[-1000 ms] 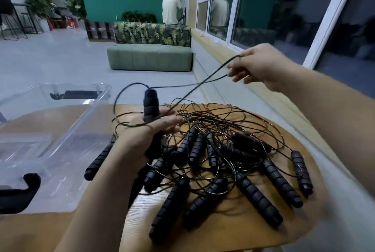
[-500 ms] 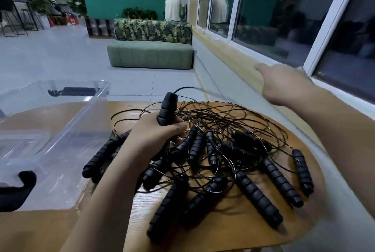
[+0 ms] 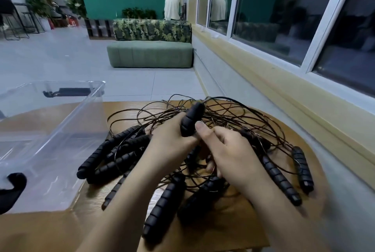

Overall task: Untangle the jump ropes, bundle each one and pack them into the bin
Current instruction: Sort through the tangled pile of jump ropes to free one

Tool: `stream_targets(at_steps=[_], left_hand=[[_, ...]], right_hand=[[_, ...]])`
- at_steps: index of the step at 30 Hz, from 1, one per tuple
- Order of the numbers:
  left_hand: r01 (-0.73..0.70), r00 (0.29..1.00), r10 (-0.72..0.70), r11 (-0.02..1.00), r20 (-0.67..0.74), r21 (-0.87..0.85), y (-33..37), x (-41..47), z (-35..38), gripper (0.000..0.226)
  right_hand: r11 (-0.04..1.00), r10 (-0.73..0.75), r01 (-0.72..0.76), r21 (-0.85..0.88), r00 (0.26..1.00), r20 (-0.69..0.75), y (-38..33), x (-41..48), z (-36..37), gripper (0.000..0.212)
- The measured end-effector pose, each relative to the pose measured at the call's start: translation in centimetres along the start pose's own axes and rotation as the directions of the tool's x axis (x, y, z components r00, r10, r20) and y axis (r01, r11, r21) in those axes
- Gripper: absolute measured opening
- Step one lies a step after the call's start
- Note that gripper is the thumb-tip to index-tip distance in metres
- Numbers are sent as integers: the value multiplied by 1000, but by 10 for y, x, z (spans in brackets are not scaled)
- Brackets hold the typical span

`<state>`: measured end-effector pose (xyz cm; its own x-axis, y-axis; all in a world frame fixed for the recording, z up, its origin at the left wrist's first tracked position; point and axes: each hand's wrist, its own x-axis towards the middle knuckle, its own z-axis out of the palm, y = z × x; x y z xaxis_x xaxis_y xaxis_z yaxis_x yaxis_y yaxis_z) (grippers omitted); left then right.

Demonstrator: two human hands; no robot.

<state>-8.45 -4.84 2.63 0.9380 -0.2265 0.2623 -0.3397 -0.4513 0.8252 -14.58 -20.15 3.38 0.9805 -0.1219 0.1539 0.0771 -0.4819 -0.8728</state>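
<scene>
A tangle of jump ropes [image 3: 233,115], thin dark cords with several black ribbed foam handles, lies heaped on the round wooden table [image 3: 233,223]. My left hand [image 3: 170,142] grips one handle [image 3: 191,118] and holds it up over the heap, tilted to the right. My right hand [image 3: 231,152] is down in the tangle right beside it, thumb near that handle. Its fingers point down among the cords, blurred and partly hidden, so what they hold is unclear. A clear plastic bin [image 3: 60,130] stands on the table to the left with nothing inside.
The bin has black latches [image 3: 12,186] at its ends. A wall with a window sill [image 3: 284,97] runs close along the table's right side. A green sofa [image 3: 150,52] and a person [image 3: 173,4] are far back across the floor.
My right hand let go of the cord it held up high and dropped into the heap next to my left hand. The left hand lowered its handle and tilted it right.
</scene>
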Motion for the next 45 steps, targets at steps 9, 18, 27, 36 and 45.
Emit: stream_targets(at_steps=[9, 18, 27, 36, 45], left_hand=[[-294, 944, 279, 954, 178, 63, -1, -11, 26, 61], [-101, 942, 155, 976, 296, -191, -14, -13, 17, 18], [-111, 984, 144, 958, 109, -265, -15, -19, 41, 11], [-197, 916, 237, 969, 325, -152, -25, -22, 49, 15], [-306, 952, 306, 952, -13, 11, -40, -4, 28, 9]], right_hand=[[914, 66, -29, 405, 995, -78, 29, 8, -4, 30], [747, 186, -111, 655, 982, -46, 36, 3, -28, 21], [907, 145, -107, 407, 987, -65, 33, 2, -24, 9], [555, 246, -65, 829, 965, -89, 27, 10, -38, 2], [532, 228, -28, 846, 967, -111, 32, 13, -56, 23]])
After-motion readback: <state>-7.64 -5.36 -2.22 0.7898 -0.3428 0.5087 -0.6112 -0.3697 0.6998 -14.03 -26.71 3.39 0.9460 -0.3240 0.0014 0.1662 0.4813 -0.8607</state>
